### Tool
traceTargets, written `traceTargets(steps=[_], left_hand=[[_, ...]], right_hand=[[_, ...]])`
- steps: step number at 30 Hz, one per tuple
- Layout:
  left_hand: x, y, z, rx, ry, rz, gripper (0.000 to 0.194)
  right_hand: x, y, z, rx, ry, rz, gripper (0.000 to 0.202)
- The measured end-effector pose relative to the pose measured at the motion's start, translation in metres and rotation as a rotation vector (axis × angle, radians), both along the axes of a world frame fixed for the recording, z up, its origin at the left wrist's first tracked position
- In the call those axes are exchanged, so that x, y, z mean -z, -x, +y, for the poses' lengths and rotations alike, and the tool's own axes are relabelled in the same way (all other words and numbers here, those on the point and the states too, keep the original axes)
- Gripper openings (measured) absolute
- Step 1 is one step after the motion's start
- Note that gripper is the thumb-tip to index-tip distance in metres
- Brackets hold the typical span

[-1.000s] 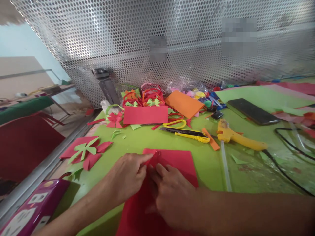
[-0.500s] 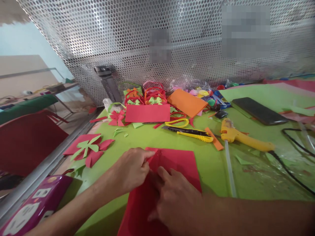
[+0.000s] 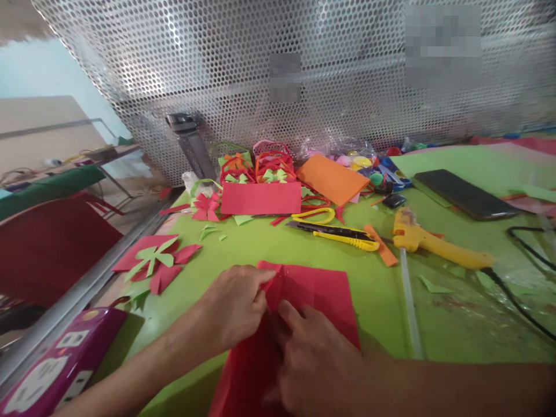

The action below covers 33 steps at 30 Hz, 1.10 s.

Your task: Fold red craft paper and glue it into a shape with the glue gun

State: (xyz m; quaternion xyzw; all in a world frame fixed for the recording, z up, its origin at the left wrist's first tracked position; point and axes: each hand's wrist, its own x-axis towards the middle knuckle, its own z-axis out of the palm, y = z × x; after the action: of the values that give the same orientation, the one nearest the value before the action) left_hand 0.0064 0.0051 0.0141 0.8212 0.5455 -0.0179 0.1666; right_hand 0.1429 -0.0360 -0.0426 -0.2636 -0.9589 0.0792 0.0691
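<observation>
A folded red sheet of paper lies in front of me, creased near its upper left corner. My left hand is at that corner, its index finger stretched along the fold and the other fingers curled in, pinching the edge. Lower down, my right hand grips the folded paper layers, with several of its fingertips hidden under or behind the fold. Beyond the sheet lies a yellow box cutter beside yellow-handled scissors. A yellow hot glue gun with a clear glue stick rests to the right.
Red and green paper flowers lie at the left, above a purple case. Small paper baskets, an orange paper piece and a bottle stand along the metal mesh. A black phone is at right.
Both hands keep their places on the red paper, with only slight shifts of the fingers. The whole view has moved a little.
</observation>
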Motion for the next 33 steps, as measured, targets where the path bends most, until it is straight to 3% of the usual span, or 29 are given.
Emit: traceTargets(steps=[6, 11, 20, 28, 33], left_hand=[[-0.009, -0.008, 0.000, -0.042, 0.038, 0.037, 0.040], [-0.001, -0.006, 0.001, -0.007, -0.002, 0.024, 0.037], [0.012, -0.003, 0.002, -0.018, -0.032, 0.017, 0.033], [0.012, -0.006, -0.001, -0.036, -0.025, 0.088, 0.031], [0.012, -0.007, -0.001, -0.025, -0.048, 0.118, 0.024]], right_hand=[[0.002, 0.001, -0.001, 0.000, -0.020, 0.021, 0.028], [0.003, 0.002, -0.001, -0.011, -0.044, 0.011, 0.018], [0.002, 0.001, -0.002, -0.015, -0.076, 0.006, 0.020], [0.000, -0.002, -0.003, -0.035, -0.098, -0.012, 0.012], [0.000, -0.001, -0.003, -0.024, -0.127, 0.001, 0.018]])
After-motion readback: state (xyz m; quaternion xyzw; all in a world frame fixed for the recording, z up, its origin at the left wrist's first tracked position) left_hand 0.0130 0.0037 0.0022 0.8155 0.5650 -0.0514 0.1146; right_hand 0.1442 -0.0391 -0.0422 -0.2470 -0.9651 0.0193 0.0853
